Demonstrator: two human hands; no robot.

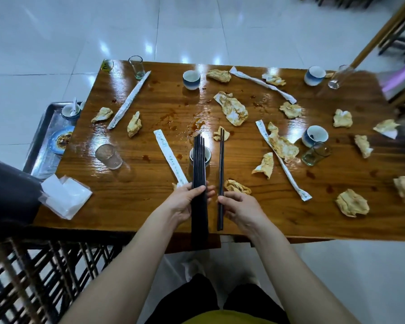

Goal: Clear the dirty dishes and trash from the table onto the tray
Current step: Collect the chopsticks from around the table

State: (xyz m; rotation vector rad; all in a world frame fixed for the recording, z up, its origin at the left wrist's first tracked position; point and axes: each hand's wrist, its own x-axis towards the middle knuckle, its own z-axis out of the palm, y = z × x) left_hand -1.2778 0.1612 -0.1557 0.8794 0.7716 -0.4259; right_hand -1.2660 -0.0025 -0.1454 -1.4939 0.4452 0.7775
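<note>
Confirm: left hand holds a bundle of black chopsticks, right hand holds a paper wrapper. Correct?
No. The head view shows the right hand holding a pair of black chopsticks, not a paper wrapper. The left hand does hold the bundle of black chopsticks.

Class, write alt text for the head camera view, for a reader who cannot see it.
A person's left hand holds a bundle of black chopsticks and the right hand a single pair over a stained wooden table. Crumpled napkins, paper sleeves, cups and glasses litter it; a metal tray sits beside its left end.
</note>
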